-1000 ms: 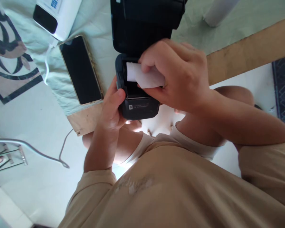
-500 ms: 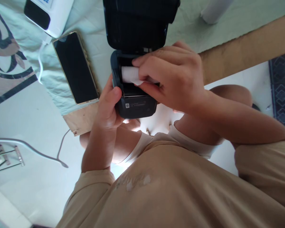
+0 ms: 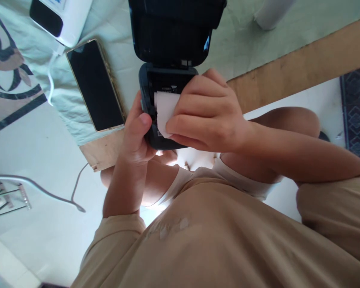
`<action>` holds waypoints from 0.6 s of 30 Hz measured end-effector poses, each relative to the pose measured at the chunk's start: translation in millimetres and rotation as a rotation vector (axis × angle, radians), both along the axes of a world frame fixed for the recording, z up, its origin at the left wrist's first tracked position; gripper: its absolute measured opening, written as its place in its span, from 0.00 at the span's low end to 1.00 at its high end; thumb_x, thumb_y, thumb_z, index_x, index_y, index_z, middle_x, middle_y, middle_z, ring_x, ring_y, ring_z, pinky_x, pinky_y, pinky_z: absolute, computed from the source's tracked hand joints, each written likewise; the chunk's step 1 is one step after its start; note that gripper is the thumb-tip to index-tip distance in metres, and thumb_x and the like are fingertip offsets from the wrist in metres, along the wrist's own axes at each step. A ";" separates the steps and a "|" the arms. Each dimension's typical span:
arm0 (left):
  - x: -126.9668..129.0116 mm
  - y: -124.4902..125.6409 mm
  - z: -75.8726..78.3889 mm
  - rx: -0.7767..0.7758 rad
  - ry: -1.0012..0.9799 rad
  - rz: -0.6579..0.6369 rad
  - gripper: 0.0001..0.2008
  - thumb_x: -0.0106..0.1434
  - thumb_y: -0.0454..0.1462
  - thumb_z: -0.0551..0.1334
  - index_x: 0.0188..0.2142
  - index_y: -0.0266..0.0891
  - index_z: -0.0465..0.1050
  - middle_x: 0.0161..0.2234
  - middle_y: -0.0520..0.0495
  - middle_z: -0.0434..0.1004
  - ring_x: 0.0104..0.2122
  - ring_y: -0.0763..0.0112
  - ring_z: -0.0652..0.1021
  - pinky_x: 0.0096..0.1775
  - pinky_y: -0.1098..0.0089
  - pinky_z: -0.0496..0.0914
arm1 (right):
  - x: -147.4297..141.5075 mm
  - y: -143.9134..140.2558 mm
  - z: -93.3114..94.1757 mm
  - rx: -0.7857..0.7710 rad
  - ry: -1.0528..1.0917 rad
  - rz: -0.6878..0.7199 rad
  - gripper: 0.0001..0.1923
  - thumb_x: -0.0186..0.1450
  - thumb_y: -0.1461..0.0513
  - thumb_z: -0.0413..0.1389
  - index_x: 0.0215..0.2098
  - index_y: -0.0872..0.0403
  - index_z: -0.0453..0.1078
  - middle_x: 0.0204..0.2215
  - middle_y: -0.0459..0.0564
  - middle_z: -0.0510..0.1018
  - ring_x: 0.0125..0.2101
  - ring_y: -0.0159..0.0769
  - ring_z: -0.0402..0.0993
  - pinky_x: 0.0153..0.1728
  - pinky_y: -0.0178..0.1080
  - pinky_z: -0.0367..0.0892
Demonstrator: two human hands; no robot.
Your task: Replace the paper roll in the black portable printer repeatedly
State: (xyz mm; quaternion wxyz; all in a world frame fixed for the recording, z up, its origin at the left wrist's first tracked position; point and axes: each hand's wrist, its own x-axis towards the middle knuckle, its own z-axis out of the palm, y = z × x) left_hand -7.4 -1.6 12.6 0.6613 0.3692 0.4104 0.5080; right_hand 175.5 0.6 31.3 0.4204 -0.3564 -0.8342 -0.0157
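Observation:
A small black receipt printer (image 3: pixel 171 78) is in front of me, its black lid (image 3: pixel 175 32) swung up and back. My left hand (image 3: pixel 138 128) grips the printer's left side, thumb on the near left edge. A white paper roll (image 3: pixel 167 108) sits at the printer's compartment, its loose end drawn toward me over the front edge. My right hand (image 3: pixel 211 114) is closed on the paper, fingers curled over its right part. The right end of the roll is hidden behind those fingers.
A dark-screened phone (image 3: pixel 96 86) lies left of the printer on the pale green cloth (image 3: pixel 246 52). Beyond it stands a white device (image 3: pixel 61 20) with a white cable (image 3: pixel 50 80). A white cylinder (image 3: pixel 273 14) is at the back right. A wooden edge (image 3: pixel 300 62) borders the table.
My right hand has moved toward me, pulling the paper's end over the printer's front edge. More of the compartment's inside shows. My left hand has stayed in place.

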 end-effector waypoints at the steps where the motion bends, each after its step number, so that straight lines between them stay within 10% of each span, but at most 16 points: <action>1: -0.5 0.4 -0.4 0.013 0.008 -0.022 0.22 0.61 0.56 0.70 0.42 0.43 0.80 0.31 0.48 0.77 0.47 0.59 0.81 0.41 0.64 0.79 | -0.1 -0.5 -0.8 0.004 0.001 0.019 0.13 0.74 0.55 0.52 0.33 0.49 0.70 0.31 0.41 0.77 0.38 0.33 0.69 0.41 0.43 0.55; 18: -6.0 -3.0 4.2 -0.029 0.106 -0.082 0.42 0.50 0.45 0.80 0.63 0.49 0.68 0.42 0.49 0.80 0.36 0.67 0.79 0.32 0.70 0.71 | 10.7 7.7 -3.3 -0.028 0.141 -0.031 0.13 0.74 0.49 0.51 0.43 0.46 0.72 0.40 0.41 0.82 0.46 0.34 0.78 0.44 0.47 0.66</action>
